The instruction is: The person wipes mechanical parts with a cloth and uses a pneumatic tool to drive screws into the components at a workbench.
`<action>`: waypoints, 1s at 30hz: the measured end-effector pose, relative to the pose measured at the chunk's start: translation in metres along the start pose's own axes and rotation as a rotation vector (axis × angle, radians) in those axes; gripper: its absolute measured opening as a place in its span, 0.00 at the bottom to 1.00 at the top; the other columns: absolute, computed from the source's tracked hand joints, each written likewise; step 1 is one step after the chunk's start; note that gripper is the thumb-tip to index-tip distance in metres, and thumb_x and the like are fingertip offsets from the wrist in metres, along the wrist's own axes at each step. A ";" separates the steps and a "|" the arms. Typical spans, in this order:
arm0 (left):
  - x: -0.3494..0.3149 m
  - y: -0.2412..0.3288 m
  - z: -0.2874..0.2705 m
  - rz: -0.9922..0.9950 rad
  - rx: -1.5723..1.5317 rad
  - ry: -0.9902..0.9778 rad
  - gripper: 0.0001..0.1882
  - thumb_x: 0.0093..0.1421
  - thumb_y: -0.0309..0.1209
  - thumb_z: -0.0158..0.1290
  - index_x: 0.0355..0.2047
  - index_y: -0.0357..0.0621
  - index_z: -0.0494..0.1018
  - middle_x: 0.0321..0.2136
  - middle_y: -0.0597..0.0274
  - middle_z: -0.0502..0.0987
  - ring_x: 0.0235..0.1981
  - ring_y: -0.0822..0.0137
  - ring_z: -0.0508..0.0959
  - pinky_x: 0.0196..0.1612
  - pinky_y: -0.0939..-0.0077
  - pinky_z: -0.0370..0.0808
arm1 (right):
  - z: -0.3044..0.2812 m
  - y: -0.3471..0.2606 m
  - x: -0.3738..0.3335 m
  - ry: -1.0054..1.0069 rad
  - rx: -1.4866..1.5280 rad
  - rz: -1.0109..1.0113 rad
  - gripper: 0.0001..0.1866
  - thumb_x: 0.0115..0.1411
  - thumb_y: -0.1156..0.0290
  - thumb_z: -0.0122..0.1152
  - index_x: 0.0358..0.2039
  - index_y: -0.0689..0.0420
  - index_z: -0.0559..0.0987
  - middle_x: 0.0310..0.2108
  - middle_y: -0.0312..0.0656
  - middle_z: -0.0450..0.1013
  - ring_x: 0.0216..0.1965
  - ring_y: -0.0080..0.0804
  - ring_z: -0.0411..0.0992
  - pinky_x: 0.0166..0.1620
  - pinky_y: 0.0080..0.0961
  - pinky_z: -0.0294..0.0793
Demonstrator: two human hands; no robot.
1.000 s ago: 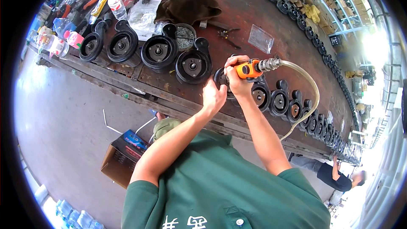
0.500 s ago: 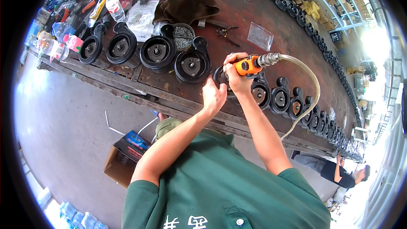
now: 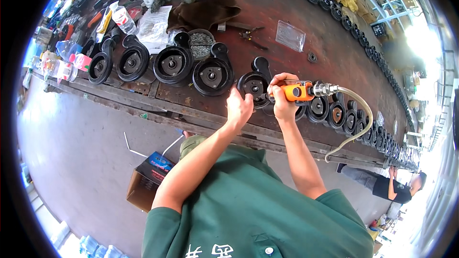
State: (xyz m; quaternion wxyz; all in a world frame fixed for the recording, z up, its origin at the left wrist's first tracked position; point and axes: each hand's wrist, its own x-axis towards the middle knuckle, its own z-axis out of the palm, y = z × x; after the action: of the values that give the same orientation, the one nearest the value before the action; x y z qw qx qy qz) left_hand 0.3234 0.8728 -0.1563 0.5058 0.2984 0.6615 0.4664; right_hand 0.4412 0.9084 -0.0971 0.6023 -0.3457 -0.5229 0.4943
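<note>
In my right hand (image 3: 284, 107) is an orange air-powered driver (image 3: 295, 92). Its metal fitting and clear hose trail off to the right, and its nose points left, close to the right rim of a black round housing (image 3: 251, 86). That housing has a raised rim, a dark plate with a central stud and an arm-like part at its far side. My left hand (image 3: 239, 109) holds the housing's near-left edge, thumb and fingers against the rim. Left of it sits a similar black housing (image 3: 212, 75), untouched.
More housings (image 3: 319, 107) line the table's front edge on both sides. Behind them are a bowl of small metal parts (image 3: 201, 43), a brown cloth (image 3: 205, 10), pliers (image 3: 252, 36) and a clear plastic tray (image 3: 290, 35). A cardboard box (image 3: 143, 188) stands on the floor; another person (image 3: 382, 184) works far right.
My right hand has drawn the driver rightward and nearer, off the middle of the housing, whose plate and arm now show. My left hand stays at the rim. The view has shifted slightly.
</note>
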 end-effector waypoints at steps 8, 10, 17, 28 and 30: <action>0.008 -0.014 0.003 0.056 0.037 0.018 0.31 0.58 0.29 0.51 0.61 0.27 0.62 0.35 0.32 0.80 0.30 0.46 0.85 0.38 0.58 0.82 | -0.005 -0.001 -0.003 0.020 0.041 0.012 0.13 0.59 0.84 0.55 0.45 0.62 0.72 0.34 0.40 0.75 0.29 0.20 0.74 0.33 0.16 0.75; 0.006 -0.008 0.003 0.005 -0.021 -0.018 0.31 0.58 0.29 0.51 0.61 0.27 0.62 0.35 0.32 0.80 0.30 0.46 0.85 0.38 0.58 0.82 | -0.007 0.002 -0.003 0.022 0.035 -0.002 0.13 0.58 0.85 0.55 0.45 0.62 0.72 0.34 0.40 0.75 0.29 0.20 0.74 0.33 0.17 0.75; 0.006 -0.007 0.001 0.042 0.042 0.008 0.30 0.58 0.29 0.51 0.60 0.27 0.62 0.33 0.32 0.80 0.30 0.45 0.84 0.38 0.57 0.82 | -0.005 0.003 -0.002 0.004 0.054 0.009 0.13 0.58 0.85 0.56 0.43 0.62 0.72 0.34 0.40 0.75 0.30 0.20 0.73 0.34 0.17 0.75; 0.003 -0.013 0.006 0.022 0.116 0.083 0.30 0.58 0.30 0.53 0.59 0.28 0.65 0.37 0.30 0.80 0.37 0.40 0.83 0.45 0.56 0.80 | -0.003 0.008 -0.005 -0.190 -0.038 -0.039 0.10 0.57 0.84 0.57 0.38 0.60 0.72 0.35 0.40 0.75 0.33 0.21 0.73 0.39 0.20 0.74; 0.006 -0.015 0.007 0.011 0.064 0.061 0.30 0.58 0.30 0.53 0.60 0.28 0.64 0.36 0.30 0.80 0.36 0.41 0.84 0.43 0.56 0.81 | -0.003 0.009 -0.006 -0.157 -0.017 -0.035 0.10 0.57 0.84 0.57 0.39 0.60 0.73 0.35 0.40 0.75 0.33 0.21 0.73 0.38 0.20 0.75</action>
State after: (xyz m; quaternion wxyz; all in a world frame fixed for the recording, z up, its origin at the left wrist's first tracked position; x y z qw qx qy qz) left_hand 0.3289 0.8744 -0.1726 0.4729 0.3037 0.6896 0.4568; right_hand 0.4418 0.9058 -0.1078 0.5652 -0.3018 -0.5784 0.5049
